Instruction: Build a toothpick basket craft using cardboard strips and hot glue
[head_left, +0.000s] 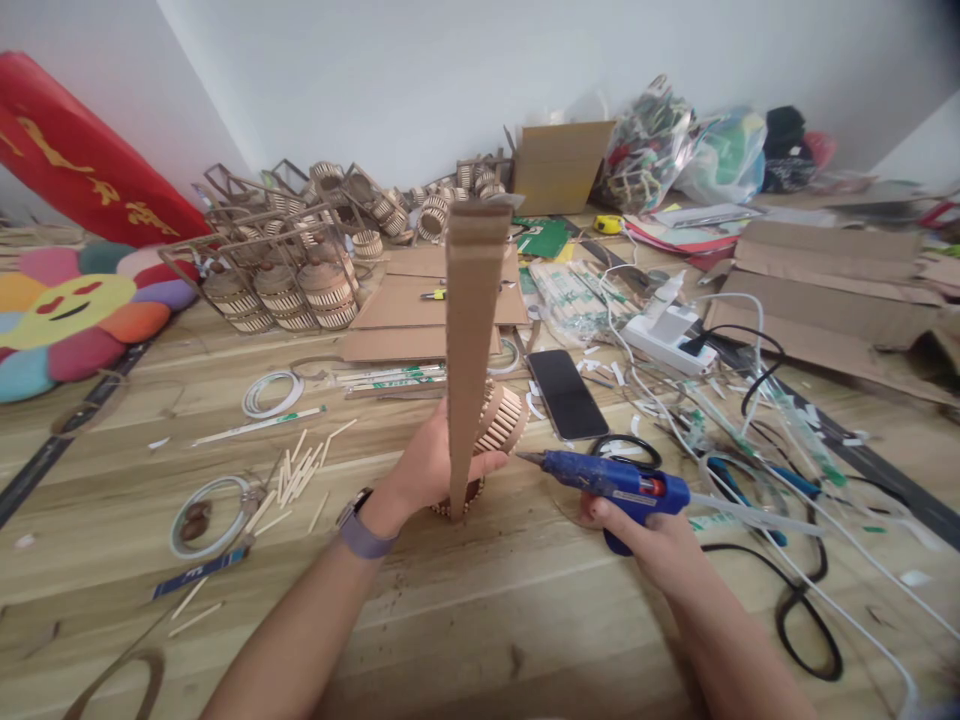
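Note:
Upright in front of me stands a cardboard strip frame [472,330], seen edge-on. Two small round stick-covered baskets [501,418] are at its lower part, one tilted out to the right and one mostly hidden below. My left hand [424,465] is closed around the frame's lower part, its thumb by the tilted basket; the strip hides some fingers. In my right hand [637,535] is a blue hot glue gun [615,485] with a glue stick in its back. Its nozzle points left, close to the tilted basket and my left thumb, apparently just apart from them.
Loose sticks [304,475] and tape rolls [214,515] lie left. A phone [568,393], scissors [622,450], a power strip [667,335] and tangled cables are right. Behind stand finished basket racks [281,285], flat cardboard [405,300] and an open box [561,165].

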